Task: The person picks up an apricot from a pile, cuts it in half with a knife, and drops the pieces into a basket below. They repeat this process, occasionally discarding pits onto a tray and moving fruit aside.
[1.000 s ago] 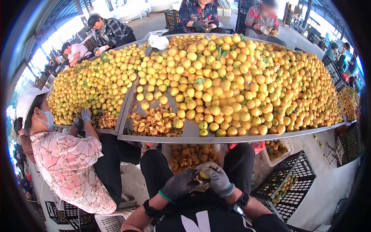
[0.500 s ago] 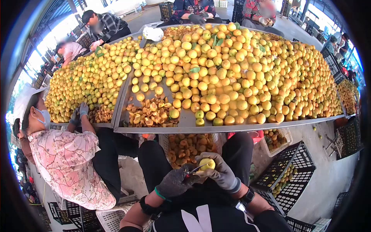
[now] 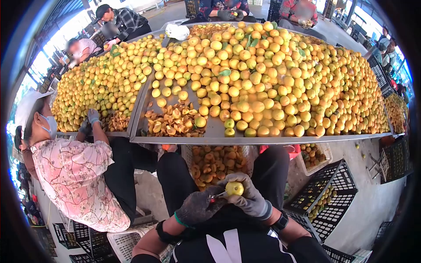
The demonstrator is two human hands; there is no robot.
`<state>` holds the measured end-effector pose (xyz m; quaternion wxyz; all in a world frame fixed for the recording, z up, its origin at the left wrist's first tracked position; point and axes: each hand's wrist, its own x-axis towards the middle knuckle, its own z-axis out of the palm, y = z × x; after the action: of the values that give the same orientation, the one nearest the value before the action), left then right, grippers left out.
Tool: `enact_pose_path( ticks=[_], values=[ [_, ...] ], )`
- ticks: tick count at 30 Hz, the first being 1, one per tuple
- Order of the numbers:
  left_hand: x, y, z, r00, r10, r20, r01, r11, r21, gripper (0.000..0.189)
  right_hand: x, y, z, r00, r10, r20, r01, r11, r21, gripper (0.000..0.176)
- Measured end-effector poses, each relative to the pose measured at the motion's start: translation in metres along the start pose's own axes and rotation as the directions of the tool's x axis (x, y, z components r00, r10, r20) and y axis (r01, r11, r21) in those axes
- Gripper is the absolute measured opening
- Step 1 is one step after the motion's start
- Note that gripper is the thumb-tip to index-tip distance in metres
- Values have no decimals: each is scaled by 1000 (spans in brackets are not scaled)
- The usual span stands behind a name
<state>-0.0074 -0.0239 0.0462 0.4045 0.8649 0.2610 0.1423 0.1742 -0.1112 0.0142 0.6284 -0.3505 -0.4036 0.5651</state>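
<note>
My right hand [image 3: 251,198], in a grey glove, holds a yellow-green apricot [image 3: 234,188] over my lap. Closed in a dark, dirty glove, my left hand [image 3: 199,206] grips a small knife [image 3: 222,194]; a bit of red shows at its handle and the blade meets the fruit's left side. Below the table edge, a white crate [image 3: 187,153] between my knees holds cut orange apricot pieces [image 3: 217,164]. More cut pieces [image 3: 171,122] lie on the metal table [image 3: 215,127], beside a large heap of whole apricots [image 3: 272,87].
A co-worker in a pink floral shirt [image 3: 72,184] sits at my left, gloved hands at the fruit. Other people sit across the table. Black crates [image 3: 337,206] and a white crate [image 3: 322,158] stand at my right; another white crate [image 3: 125,241] is at lower left.
The apricot has turned in my right hand, and the knife blade has moved from across its face to its left edge. The view has shifted slightly.
</note>
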Motion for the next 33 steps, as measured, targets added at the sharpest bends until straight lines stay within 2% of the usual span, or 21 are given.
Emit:
enact_pose_path(
  ticks=[1,2,4,8,10,11,13,14,16,17,19,20,22,23,25,26,28,31,33],
  values=[
    [-1,-1,0,995,79,-60,-78,997,26,39,0,0,-1,1000,16,-17,-18,993,-115,52],
    [-1,1,-3,995,79,-61,-77,997,26,39,1,-3,-1,1000,16,-16,-18,993,-115,52],
    [1,7,-9,989,72,-127,-71,997,16,38,5,-10,-1,984,175,-24,-175,985,8,50],
    [-1,7,-15,985,31,-168,-52,991,-120,37,6,2,-9,992,126,-20,-128,986,-102,49],
    [5,12,-20,1000,-26,0,26,992,-126,37,6,4,-8,972,230,-33,-220,955,197,47],
    [6,11,-16,1000,-29,-5,28,991,-128,37,7,3,-7,972,234,-29,-224,955,196,47],
    [10,8,-7,979,-114,167,131,987,-96,41,12,-3,-7,997,72,-8,-72,982,-177,38],
    [10,8,-8,979,-112,169,129,987,-93,41,14,-2,-8,998,68,-10,-69,982,-176,38],
    [11,8,-10,979,-64,193,99,980,-175,44,15,3,-12,994,-94,50,102,973,-208,33],
    [9,5,-9,978,-64,197,100,979,-179,44,13,2,-11,995,-91,46,99,973,-209,33],
    [2,-6,-5,996,81,-27,-81,997,21,44,9,0,-9,985,123,-124,-117,991,60,32],
    [1,-7,-4,996,82,-27,-81,996,20,44,10,-11,-3,984,124,-125,-117,991,59,32],
    [-2,-9,-3,979,87,-184,-89,996,-3,41,12,-36,12,968,225,-109,-214,971,103,30],
    [-2,-9,-3,980,83,-180,-85,996,-3,41,11,-33,11,967,228,-110,-216,970,107,30],
    [-1,-6,0,971,105,-217,-81,990,116,36,7,-25,5,973,223,-53,-226,972,-69,37],
    [-1,-3,1,971,103,-217,-79,990,117,36,5,-19,1,973,223,-52,-227,972,-68,37],
    [0,5,4,977,109,-185,-55,959,276,33,-2,-8,-6,986,165,9,-150,916,-372,43],
    [1,7,5,970,143,-196,-86,958,273,33,-6,-7,-6,970,242,27,-222,924,-312,52],
    [1,12,4,980,107,-165,-59,960,272,33,-8,-4,-5,976,217,5,-208,942,-262,51]
  ],
)
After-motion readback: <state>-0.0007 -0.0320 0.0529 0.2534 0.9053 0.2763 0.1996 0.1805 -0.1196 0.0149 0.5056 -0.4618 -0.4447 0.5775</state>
